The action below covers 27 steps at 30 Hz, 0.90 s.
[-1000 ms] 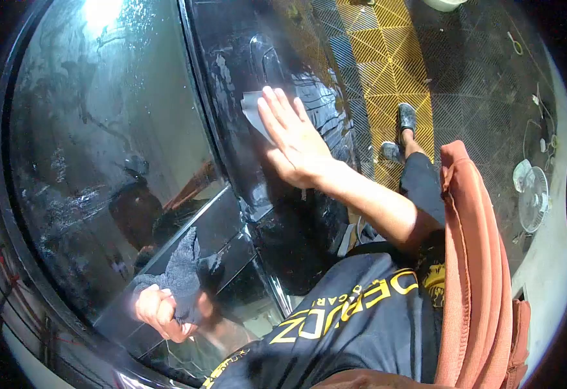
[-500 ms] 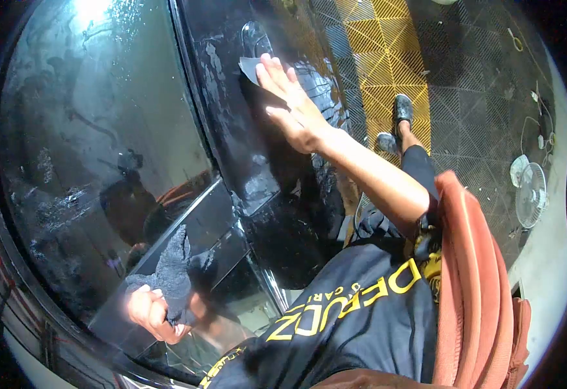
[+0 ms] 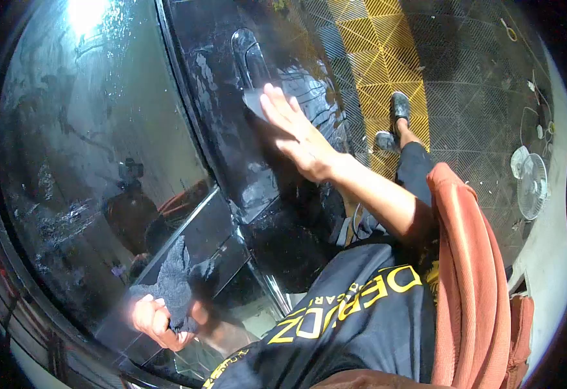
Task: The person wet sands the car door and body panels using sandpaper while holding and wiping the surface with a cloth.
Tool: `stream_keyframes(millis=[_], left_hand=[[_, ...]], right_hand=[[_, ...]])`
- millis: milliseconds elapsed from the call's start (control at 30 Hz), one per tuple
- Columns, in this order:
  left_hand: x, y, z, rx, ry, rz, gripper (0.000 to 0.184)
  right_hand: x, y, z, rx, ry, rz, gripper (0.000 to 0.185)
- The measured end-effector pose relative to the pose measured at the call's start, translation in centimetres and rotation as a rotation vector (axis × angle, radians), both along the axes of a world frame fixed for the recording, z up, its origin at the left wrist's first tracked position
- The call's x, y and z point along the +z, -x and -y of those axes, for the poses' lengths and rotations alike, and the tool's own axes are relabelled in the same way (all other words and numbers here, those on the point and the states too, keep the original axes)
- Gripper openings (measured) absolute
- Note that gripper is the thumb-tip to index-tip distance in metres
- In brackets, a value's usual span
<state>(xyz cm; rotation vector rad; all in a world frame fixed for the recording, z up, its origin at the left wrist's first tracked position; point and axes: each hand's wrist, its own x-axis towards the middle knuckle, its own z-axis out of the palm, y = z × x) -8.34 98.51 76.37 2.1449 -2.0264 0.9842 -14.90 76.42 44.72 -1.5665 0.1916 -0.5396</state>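
My right hand (image 3: 300, 133) lies almost flat against a wet black car door (image 3: 215, 123), fingers stretched and pressing a thin grey sheet of what looks like sandpaper (image 3: 254, 102). Just beyond the fingertips is the recessed door handle (image 3: 248, 52). Pale, watery smears mark the panel around the hand. At the lower left, my left hand (image 3: 157, 322) is closed around a dark grey cloth (image 3: 174, 282), which bunches up above the fingers. This hand is beside the car's window glass (image 3: 102, 155).
Black and yellow floor tiles (image 3: 387, 58) lie to the right of the car, with a foot in a dark shoe (image 3: 400, 107) on them. A round fan grille (image 3: 533, 188) stands by the wall. A reddish-brown cloth (image 3: 468, 259) hangs beside the black shirt (image 3: 361, 311).
My right hand has slid down the door panel, away from the handle and towards my body, with the grey sheet under its fingers. My left hand has barely shifted with the cloth.
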Motion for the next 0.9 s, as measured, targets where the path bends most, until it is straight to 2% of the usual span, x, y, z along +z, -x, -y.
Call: stream_keyframes(millis=[67, 167, 300, 367, 433, 467, 600, 633, 767, 800, 900], left_hand=[[0.2, -1.0, -0.6, -0.099, -0.016, 0.008, 0.053], [0.2, -0.7, -0.9, -0.123, -0.023, 0.006, 0.05], [0.5, -0.5, 0.1, -0.118, -0.061, 0.003, 0.046], [0.5, -0.6, -0.2, -0.174, -0.066, -0.003, 0.048], [0.2, 0.8, -0.2, 0.096, 0.014, 0.001, 0.051], [0.0, 1.2, 0.1, 0.137, 0.03, 0.014, 0.055], [-0.2, 1.2, 0.2, 0.159, 0.042, 0.003, 0.055], [-0.1, 1.1, 0.1, 0.151, 0.035, 0.008, 0.055], [-0.4, 1.2, 0.2, 0.141, 0.053, -0.007, 0.055], [0.1, 0.3, 0.0, 0.025, -0.032, -0.004, 0.055], [-0.1, 1.0, -0.2, 0.132, 0.028, 0.019, 0.054]], right_hand=[[-0.8, -3.3, 2.2, -0.078, 0.051, 0.028, 0.075], [-1.8, -6.4, 4.5, -0.118, 0.122, 0.032, 0.072], [-0.2, -0.1, 0.6, -0.007, -0.073, 0.049, 0.077], [-0.9, -1.5, 1.4, -0.013, -0.048, -0.005, 0.075], [-1.9, -4.7, 3.9, -0.095, 0.075, 0.036, 0.068], [-1.7, -5.2, 4.5, -0.095, 0.129, 0.005, 0.069], [0.2, -0.2, -0.2, -0.036, 0.191, -0.061, 0.084], [1.7, 1.8, -1.2, 0.042, 0.102, -0.108, 0.086], [0.8, -1.2, 0.8, -0.073, 0.225, -0.072, 0.084], [0.6, -2.0, 1.6, -0.067, 0.273, -0.085, 0.082], [1.3, 0.6, -0.2, -0.04, 0.196, -0.062, 0.082]])
